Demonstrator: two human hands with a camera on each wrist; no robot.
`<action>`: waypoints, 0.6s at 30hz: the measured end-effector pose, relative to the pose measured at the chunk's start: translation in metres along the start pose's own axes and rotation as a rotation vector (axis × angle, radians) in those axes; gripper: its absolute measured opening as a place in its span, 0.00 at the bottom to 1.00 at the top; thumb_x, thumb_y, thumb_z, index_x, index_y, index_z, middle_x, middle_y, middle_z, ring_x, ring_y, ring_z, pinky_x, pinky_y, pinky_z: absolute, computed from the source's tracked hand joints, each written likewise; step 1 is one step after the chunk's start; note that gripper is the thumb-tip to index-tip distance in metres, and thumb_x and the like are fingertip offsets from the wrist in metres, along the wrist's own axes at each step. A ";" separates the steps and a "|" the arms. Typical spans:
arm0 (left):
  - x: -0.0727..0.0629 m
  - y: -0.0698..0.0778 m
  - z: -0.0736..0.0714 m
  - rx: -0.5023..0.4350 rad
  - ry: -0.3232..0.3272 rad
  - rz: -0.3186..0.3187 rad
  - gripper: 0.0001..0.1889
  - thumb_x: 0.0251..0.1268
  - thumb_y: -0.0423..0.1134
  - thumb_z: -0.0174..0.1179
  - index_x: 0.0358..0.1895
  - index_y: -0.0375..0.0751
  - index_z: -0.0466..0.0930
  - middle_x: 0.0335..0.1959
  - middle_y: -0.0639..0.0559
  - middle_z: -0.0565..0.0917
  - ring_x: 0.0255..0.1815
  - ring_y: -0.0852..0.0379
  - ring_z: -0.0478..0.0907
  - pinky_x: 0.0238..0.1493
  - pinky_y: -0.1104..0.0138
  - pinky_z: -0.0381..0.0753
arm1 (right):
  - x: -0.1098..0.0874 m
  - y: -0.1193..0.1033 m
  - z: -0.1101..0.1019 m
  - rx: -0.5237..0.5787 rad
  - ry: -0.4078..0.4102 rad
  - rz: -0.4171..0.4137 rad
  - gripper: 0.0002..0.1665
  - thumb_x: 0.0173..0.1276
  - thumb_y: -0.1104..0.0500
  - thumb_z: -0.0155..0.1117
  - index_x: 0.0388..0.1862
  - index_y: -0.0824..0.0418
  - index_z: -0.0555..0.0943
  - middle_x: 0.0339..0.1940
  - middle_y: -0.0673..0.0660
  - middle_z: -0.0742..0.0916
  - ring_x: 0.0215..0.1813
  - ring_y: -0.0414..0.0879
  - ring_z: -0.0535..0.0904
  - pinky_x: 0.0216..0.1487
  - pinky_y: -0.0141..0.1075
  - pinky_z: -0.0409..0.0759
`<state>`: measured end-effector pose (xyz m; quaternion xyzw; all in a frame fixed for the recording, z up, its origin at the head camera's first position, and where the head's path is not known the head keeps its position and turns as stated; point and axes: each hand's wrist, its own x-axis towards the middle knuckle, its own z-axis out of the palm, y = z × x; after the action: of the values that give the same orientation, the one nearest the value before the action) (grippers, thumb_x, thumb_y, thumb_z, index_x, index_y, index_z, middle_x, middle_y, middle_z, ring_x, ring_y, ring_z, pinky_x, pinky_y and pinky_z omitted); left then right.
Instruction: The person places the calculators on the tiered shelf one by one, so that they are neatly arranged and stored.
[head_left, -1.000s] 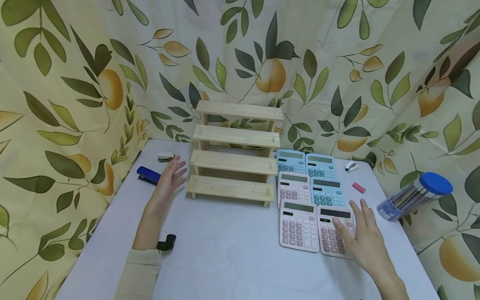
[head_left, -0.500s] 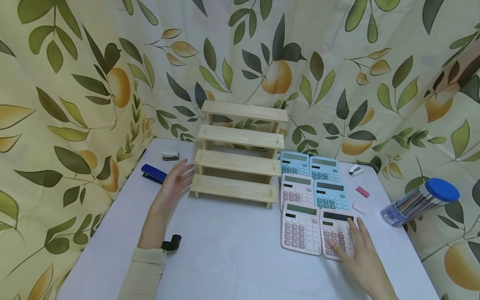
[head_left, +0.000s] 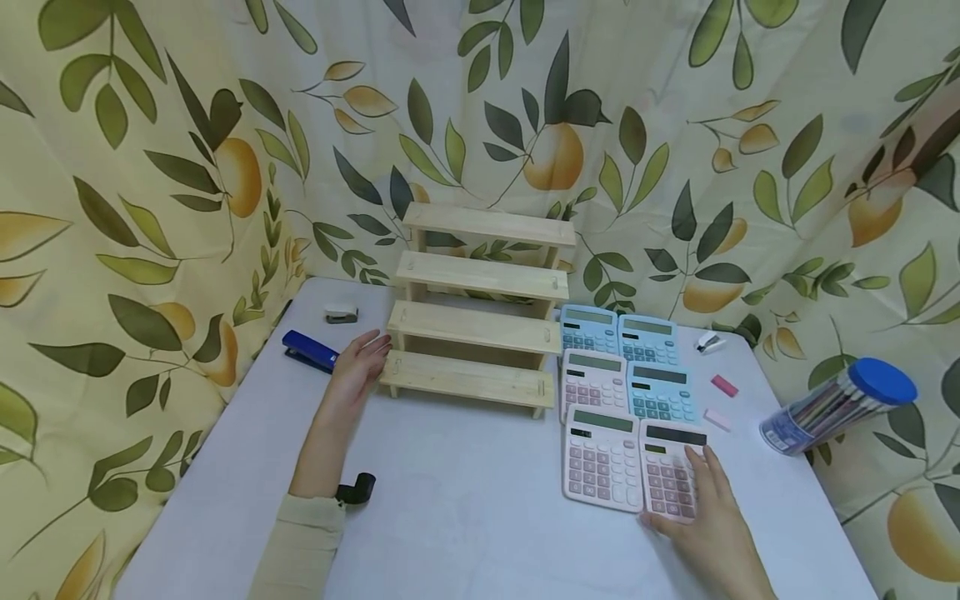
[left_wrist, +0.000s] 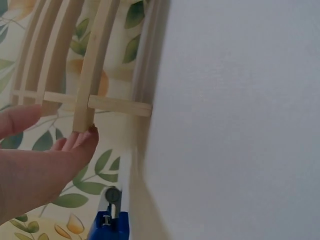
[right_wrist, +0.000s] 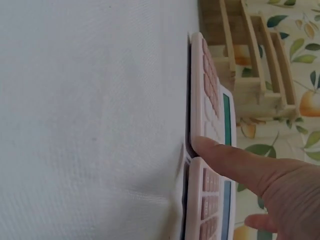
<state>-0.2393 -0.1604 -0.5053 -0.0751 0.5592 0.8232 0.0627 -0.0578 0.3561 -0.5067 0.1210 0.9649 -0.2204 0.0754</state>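
Observation:
A stepped wooden shelf [head_left: 472, 379] stands at the back of the table. My left hand [head_left: 354, 371] is at the left end of its lowest steps; in the left wrist view its fingertips [left_wrist: 89, 137] touch or nearly touch a step's end. To the shelf's right, blue and pink calculators lie in rows of two. My right hand [head_left: 712, 525] spreads over the front right pink calculator [head_left: 670, 483], fingers by its right edge and thumb at its lower left corner. The right wrist view puts the thumb [right_wrist: 225, 157] where this calculator meets the front left pink calculator [right_wrist: 200, 95].
A blue stapler [head_left: 309, 352] and a small white stapler [head_left: 341, 314] lie left of the shelf. On the right are a small white item [head_left: 708, 342], a red eraser [head_left: 724, 385], a pale pink eraser [head_left: 717, 419] and a tilted blue-lidded pencil tub [head_left: 832, 408]. Patterned curtains surround the table.
My left hand has come in to the shelf's left end. My right hand has lowered onto the front right pink calculator, its thumb reaching the lower left corner. The calculators keep their arrangement.

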 end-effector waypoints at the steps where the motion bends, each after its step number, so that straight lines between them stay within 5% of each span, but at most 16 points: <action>1: 0.001 -0.002 0.000 0.011 0.004 0.009 0.37 0.71 0.18 0.45 0.83 0.31 0.49 0.81 0.34 0.61 0.82 0.44 0.59 0.81 0.55 0.61 | 0.000 0.000 0.001 0.009 -0.008 0.011 0.88 0.44 0.30 0.84 0.87 0.61 0.37 0.84 0.72 0.35 0.77 0.84 0.45 0.67 0.79 0.56; 10: 0.000 -0.011 0.000 -0.041 0.019 0.032 0.46 0.52 0.05 0.37 0.81 0.25 0.48 0.80 0.29 0.60 0.82 0.41 0.58 0.81 0.57 0.59 | 0.001 0.001 0.007 0.024 -0.007 0.081 0.90 0.43 0.31 0.85 0.86 0.63 0.37 0.84 0.72 0.34 0.79 0.81 0.40 0.71 0.77 0.55; 18: -0.001 -0.013 0.000 -0.055 0.054 0.025 0.46 0.52 0.04 0.38 0.81 0.26 0.51 0.79 0.30 0.63 0.81 0.42 0.60 0.81 0.57 0.59 | 0.004 0.000 0.009 0.011 0.006 0.099 0.90 0.42 0.31 0.85 0.86 0.63 0.38 0.84 0.72 0.35 0.79 0.81 0.42 0.71 0.76 0.58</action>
<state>-0.2354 -0.1560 -0.5174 -0.0919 0.5385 0.8368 0.0353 -0.0612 0.3531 -0.5151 0.1698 0.9568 -0.2212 0.0826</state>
